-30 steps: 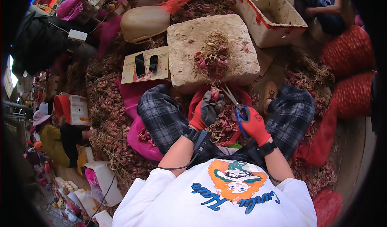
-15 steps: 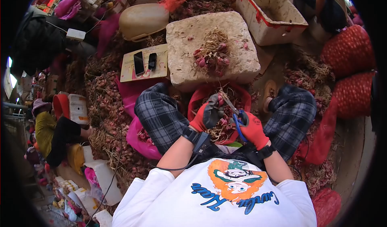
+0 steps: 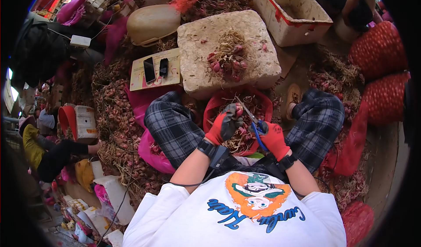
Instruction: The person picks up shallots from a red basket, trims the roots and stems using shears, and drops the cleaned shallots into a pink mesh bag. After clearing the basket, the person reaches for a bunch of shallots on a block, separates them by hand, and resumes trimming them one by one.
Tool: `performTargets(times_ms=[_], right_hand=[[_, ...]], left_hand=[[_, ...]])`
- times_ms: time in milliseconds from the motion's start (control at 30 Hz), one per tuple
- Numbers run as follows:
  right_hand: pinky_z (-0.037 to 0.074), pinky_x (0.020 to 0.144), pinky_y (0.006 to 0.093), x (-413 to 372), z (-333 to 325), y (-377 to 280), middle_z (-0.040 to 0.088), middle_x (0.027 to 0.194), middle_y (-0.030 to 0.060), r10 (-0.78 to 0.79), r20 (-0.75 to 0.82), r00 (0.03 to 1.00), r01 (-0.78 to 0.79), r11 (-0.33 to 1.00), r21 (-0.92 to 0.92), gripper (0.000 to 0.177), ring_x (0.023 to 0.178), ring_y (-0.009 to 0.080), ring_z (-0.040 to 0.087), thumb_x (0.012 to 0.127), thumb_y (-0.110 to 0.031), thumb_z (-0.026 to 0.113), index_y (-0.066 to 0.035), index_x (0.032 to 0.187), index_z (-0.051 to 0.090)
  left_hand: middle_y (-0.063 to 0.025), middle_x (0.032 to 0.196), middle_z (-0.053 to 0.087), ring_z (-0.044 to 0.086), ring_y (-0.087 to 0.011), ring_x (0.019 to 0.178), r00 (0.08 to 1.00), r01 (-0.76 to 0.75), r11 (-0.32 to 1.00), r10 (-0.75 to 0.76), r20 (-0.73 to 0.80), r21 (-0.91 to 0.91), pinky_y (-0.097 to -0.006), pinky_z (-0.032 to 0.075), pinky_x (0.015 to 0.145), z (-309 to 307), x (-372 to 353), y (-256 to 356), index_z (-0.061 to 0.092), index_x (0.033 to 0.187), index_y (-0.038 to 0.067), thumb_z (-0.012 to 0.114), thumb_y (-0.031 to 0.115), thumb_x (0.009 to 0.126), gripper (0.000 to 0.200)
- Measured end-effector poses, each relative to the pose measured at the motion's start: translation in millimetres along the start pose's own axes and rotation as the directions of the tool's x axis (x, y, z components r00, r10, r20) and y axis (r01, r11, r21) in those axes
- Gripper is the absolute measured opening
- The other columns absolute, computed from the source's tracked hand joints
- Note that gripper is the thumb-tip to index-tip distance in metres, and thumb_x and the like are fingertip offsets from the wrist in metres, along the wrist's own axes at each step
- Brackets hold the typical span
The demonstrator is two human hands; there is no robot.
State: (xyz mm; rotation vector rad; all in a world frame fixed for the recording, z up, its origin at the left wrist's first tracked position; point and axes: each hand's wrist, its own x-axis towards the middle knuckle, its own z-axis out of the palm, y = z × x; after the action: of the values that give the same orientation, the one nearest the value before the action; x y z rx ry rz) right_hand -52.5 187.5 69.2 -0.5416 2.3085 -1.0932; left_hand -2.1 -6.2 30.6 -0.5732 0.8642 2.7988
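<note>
My left hand [image 3: 225,123], in a red glove with a dark palm, pinches a reddish shallot [image 3: 239,110] between its fingertips. Blue-handled scissors [image 3: 251,116] are gripped in my right hand [image 3: 273,140], also gloved in red. Their blades point up and left, right beside the shallot. Below both hands, between my knees, a red tub [image 3: 268,103] holds shallots and dry stem scraps. A bunch of shallots [image 3: 229,58] with dried tops lies on the pale foam block [image 3: 197,41] just beyond the tub.
Two phone-like devices, one a black phone [image 3: 149,69], lie on a printed board [image 3: 137,81] left of the block. A foam box [image 3: 302,33] stands behind right, near full red net sacks [image 3: 378,49]. Heaped shallots [image 3: 116,115] cover the left floor, where another person [image 3: 33,146] sits.
The scissor blades now lie along the shallot's right side, and fewer dry stems show above it. My hands stay nearly in place. The person at left has leaned away.
</note>
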Motion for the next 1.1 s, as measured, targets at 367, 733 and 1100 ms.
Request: performTargets(times_ms=[367, 733, 1100], right_hand=[[0.046, 0.064, 0.0310, -6.1, -12.4, -11.4, 0.064, 0.076, 0.0098, -0.032, 0.060, 0.998, 0.022, 0.985, 0.173, 0.023, 0.066, 0.0172, 0.059, 0.080, -0.024, 0.067, -0.004, 0.092, 0.064], [0.047, 0.057, 0.0324, -11.2, -11.1, -18.8, 0.064, 0.071, 0.0115, -0.068, -0.021, 0.997, 0.069, 0.996, 0.064, 0.033, 0.061, 0.0275, 0.061, 0.079, -0.040, 0.067, -0.007, 0.083, 0.066], [0.049, 0.064, 0.0372, -8.3, -15.1, -12.3, 0.064, 0.078, 0.0117, -0.106, -0.046, 0.993, 0.104, 0.994, -0.039, 0.032, 0.071, 0.0316, 0.062, 0.072, -0.031, 0.073, -0.008, 0.091, 0.063]], left_hand=[[-0.0018, 0.080, 0.053, 0.041, -0.0060, 0.057, 0.960, 0.249, 0.893, -0.176, 0.219, -0.375, -0.0170, 0.036, 0.049, -14.6, 3.0, 24.0, 0.048, 0.121, 0.011, 0.047, 0.041, 0.093, 0.040], [0.0032, 0.087, 0.045, 0.040, -0.0057, 0.066, 0.999, -0.049, 0.997, 0.047, 0.027, 0.059, -0.0190, 0.036, 0.056, -13.7, 0.4, 18.7, 0.043, 0.127, 0.012, 0.056, 0.040, 0.088, 0.049], [0.0039, 0.089, 0.052, 0.046, -0.0052, 0.069, 0.996, -0.076, 0.984, 0.081, -0.028, 0.161, -0.0204, 0.041, 0.060, -13.0, 1.2, 11.1, 0.050, 0.119, 0.008, 0.049, 0.034, 0.095, 0.036]])
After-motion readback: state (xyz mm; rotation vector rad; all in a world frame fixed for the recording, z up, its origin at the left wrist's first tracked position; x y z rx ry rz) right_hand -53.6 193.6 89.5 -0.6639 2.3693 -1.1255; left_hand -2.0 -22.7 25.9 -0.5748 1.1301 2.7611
